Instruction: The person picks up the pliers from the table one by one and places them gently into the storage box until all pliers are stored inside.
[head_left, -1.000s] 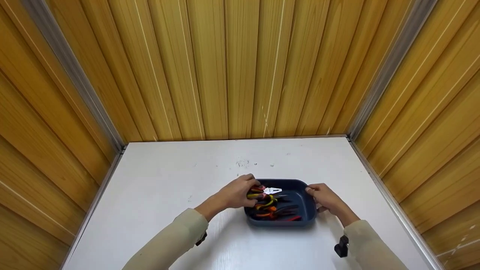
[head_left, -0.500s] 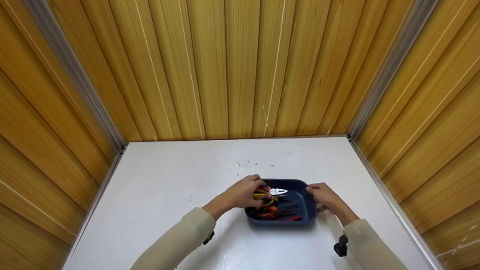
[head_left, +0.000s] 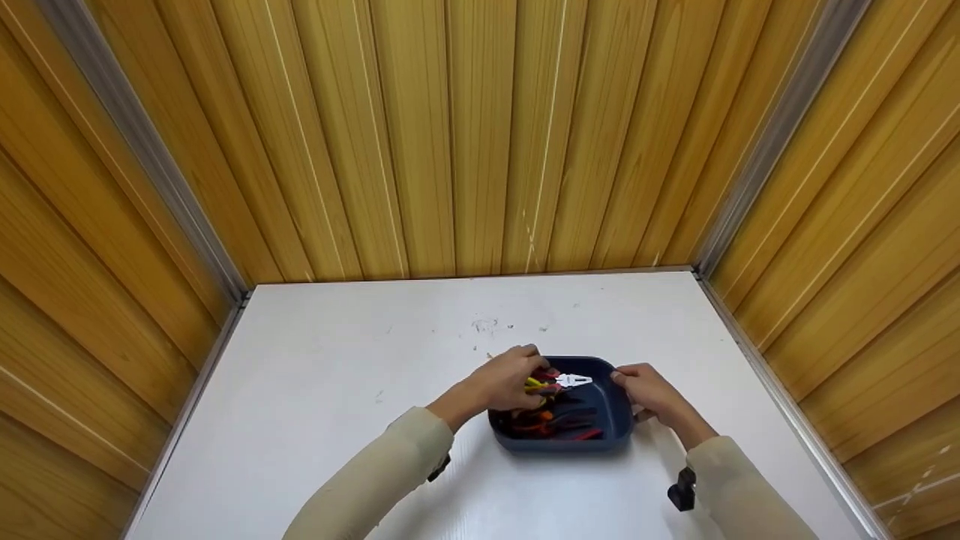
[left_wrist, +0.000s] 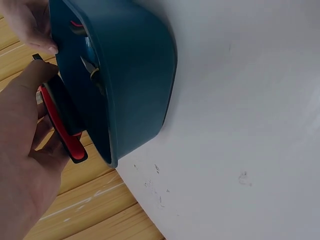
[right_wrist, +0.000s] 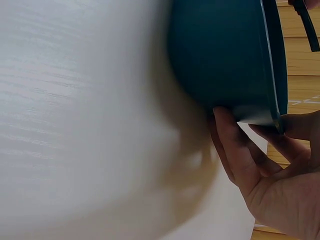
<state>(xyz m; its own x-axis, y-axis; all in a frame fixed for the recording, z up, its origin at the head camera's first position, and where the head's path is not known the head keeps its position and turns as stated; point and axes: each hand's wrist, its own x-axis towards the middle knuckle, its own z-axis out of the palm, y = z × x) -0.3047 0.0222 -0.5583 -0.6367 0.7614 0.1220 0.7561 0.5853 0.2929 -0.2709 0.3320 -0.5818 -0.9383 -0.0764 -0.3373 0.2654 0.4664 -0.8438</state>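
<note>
My left hand (head_left: 504, 381) grips a pair of pliers (head_left: 574, 380) by the handles, over the left part of a dark blue tub (head_left: 559, 445). The pliers' bright metal nose points right, across the inside of the tub. In the left wrist view the red and black handle (left_wrist: 63, 120) lies between thumb and fingers, just above the rim. My right hand (head_left: 649, 391) pinches the tub's right rim, thumb on top; in the right wrist view its fingers touch the outer wall (right_wrist: 225, 60). Several more tools with orange, red and dark handles (head_left: 545, 426) lie inside, partly hidden by my left hand.
The tub stands on a white tabletop (head_left: 352, 352) with a few dark marks (head_left: 485, 326) behind it. Wood-patterned panels (head_left: 480, 150) rise at the back and both sides, with grey metal strips (head_left: 720, 225) at the corners.
My left hand has moved right over the tub with the pliers, whose nose now reaches farther toward the right rim. The right hand and the tub have stayed in place.
</note>
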